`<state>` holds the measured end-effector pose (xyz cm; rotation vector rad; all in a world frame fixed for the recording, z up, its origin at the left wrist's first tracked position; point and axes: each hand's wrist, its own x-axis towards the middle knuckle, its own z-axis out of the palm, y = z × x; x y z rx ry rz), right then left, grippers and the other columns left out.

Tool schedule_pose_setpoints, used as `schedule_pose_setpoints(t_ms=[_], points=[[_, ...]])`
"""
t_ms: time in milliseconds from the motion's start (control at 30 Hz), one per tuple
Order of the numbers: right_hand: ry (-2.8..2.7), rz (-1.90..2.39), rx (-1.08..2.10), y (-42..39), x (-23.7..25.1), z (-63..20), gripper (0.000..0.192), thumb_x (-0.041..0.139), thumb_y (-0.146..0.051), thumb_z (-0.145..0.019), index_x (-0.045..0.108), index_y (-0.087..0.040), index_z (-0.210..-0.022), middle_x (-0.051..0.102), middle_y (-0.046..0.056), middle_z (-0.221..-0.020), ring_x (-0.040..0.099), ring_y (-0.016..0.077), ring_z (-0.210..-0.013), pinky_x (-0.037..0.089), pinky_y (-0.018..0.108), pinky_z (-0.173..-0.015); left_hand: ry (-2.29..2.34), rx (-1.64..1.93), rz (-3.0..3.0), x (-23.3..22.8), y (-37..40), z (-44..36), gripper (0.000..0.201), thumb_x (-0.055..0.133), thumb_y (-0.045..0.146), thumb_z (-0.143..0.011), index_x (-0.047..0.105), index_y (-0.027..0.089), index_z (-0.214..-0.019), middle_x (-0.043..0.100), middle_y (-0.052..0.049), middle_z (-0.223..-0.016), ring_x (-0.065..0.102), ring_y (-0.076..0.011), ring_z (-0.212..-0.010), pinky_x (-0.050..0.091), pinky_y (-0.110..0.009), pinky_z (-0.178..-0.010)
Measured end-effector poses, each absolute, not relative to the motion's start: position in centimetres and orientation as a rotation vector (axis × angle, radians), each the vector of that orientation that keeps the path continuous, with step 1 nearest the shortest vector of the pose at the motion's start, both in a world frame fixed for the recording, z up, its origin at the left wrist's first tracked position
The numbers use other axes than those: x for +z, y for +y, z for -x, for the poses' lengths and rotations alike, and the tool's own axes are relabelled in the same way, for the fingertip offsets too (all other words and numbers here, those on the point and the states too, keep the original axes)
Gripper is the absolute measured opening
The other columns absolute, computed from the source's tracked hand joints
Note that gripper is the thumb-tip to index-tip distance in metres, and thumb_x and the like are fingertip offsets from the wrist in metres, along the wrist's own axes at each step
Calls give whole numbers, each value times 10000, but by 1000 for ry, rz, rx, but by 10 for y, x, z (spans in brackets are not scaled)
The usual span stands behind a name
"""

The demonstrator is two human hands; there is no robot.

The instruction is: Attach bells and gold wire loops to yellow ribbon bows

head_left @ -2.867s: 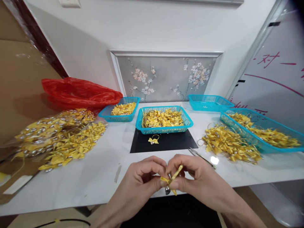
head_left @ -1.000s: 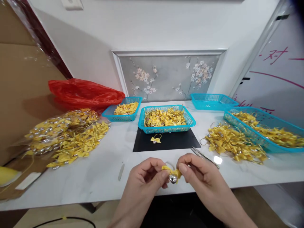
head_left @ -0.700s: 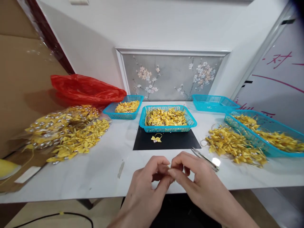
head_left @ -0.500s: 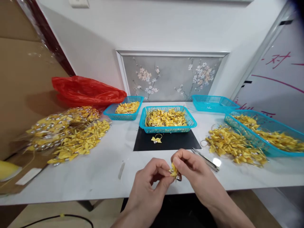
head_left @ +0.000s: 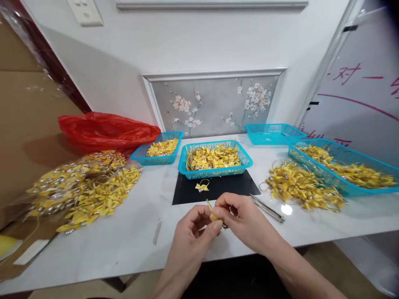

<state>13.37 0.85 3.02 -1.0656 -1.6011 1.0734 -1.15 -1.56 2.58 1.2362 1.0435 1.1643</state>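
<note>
A: Big to small. White counter (head_left: 124,241), red bag (head_left: 106,129) at back left, long blue basket (head_left: 358,182) at right with yellow bows in it, loose bow heap (head_left: 299,187) beside it, bagged bow heap (head_left: 81,187) on the left, middle basket (head_left: 215,160) full of bows, black mat (head_left: 218,189) in front of that with one spare bow (head_left: 202,187) on it, tweezers (head_left: 268,208) just right of the hands.

B: Hands?

A: Left hand (head_left: 195,232) and right hand (head_left: 246,220) meet over the near counter edge, fingertips of both pinched on one small yellow ribbon bow (head_left: 213,215). A bit of silver peeks out below it, mostly hidden.

B: Handling?

A: My guess: very light, soft ribbon that creases easily, and the metal bit looks slippery. Best held at the centre knot, not the tails.

B: Versus half a second ago?

A: The bow sat lower then, with the silver piece plain to see; now it is higher and tucked between the fingers, one yellow tail poking up left. Both hands have moved up towards the mat. The view has tipped up too: a wall socket (head_left: 84,11) shows at top left.
</note>
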Motion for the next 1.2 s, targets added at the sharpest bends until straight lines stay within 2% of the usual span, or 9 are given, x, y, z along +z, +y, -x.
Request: schedule_pose_setpoints(t_ms=[100,267,400,533,733,967,1067,1133,1200], points=[[-1621,1063,1073,9,32,-137,219,542,-242,-877,591,-180,-673,526,-32,-599,456,120,-576,339,239,-526,1041,1131,-1150,27,-13,11,185,776,269,-745,649,152,-680,633,16,-619,547,-110,-602,460,-209,-612],[-1438,1046,1070,4,23,-149,264,481,-407,-938,573,-184,-832,529,-10,-718,483,138,-654,399,255,-590,991,1167,-964,23,-9,11,205,779,264,-751,615,158,-690,653,14,-673,560,-96,-615,485,-204,-638],[-1240,947,1409,-5,11,-149,321,542,-481,-909,568,-174,-816,534,2,-738,499,141,-681,419,251,-592,947,1204,-902,20,-10,9,213,788,294,-746,621,166,-712,608,37,-683,551,-80,-618,489,-188,-635],[-1048,738,1706,-9,5,-140,305,653,-445,-848,557,-171,-755,521,-15,-707,479,118,-651,392,231,-587,902,1201,-905,19,-13,9,207,784,290,-754,631,162,-701,615,17,-675,552,-101,-638,497,-210,-650],[-1202,874,1469,-7,13,-141,288,628,-412,-871,545,-177,-728,503,-41,-655,435,104,-597,355,234,-593,897,1146,-918,26,-16,12,272,717,415,-800,682,152,-740,600,-21,-735,545,-138,-682,513,-243,-615],[-1260,976,1285,-13,17,-141,301,582,-438,-892,534,-187,-732,482,-51,-620,424,109,-566,355,238,-550,811,1028,-1026,25,-17,9,321,804,450,-683,708,174,-816,608,-18,-748,537,-150,-719,491,-224,-604],[-1209,937,1327,-14,18,-138,306,630,-436,-860,541,-187,-705,484,-53,-614,422,102,-555,348,229,-537,851,1018,-1167,24,-17,8,236,831,332,-679,714,182,-820,614,-2,-732,525,-139,-698,473,-213,-616],[-1177,889,1380,-14,18,-136,314,657,-439,-838,545,-188,-687,493,-52,-612,430,101,-548,350,229,-535,918,1051,-1199,22,-17,6,133,798,272,-726,710,181,-766,594,19,-676,490,-118,-633,443,-197,-586],[-1164,858,1420,-14,18,-135,325,658,-451,-834,543,-190,-679,487,-52,-601,431,106,-543,349,233,-536,935,1072,-1201,21,-18,5,118,749,259,-779,699,176,-712,575,30,-633,454,-107,-595,412,-191,-566]])
